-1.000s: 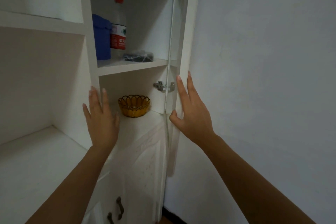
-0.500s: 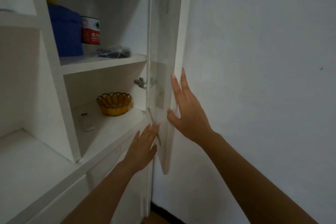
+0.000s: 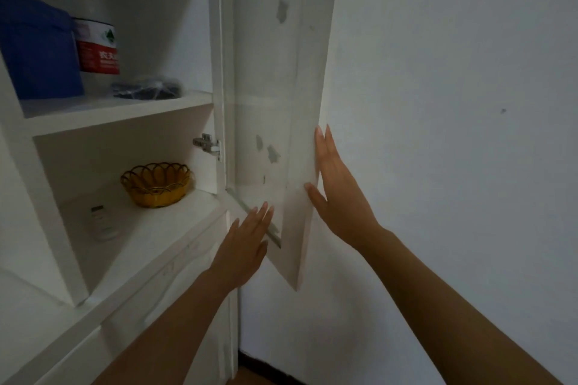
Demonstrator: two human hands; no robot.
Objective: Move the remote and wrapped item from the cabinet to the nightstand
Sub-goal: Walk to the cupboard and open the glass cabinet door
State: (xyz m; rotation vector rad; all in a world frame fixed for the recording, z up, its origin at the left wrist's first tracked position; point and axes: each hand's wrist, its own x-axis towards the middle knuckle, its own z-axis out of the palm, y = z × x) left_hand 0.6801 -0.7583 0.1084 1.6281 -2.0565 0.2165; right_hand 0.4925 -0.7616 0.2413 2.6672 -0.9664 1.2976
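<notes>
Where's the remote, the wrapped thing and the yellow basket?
remote (image 3: pixel 100 222), head view, middle of its white body.
wrapped item (image 3: pixel 147 87), head view, middle of the dark bundle.
basket (image 3: pixel 155 197), head view, front of its wall.

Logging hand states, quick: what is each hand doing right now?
Left hand: open, straight fingers at the cabinet door, holding nothing.
Right hand: open, flat against the door's edge.
</notes>
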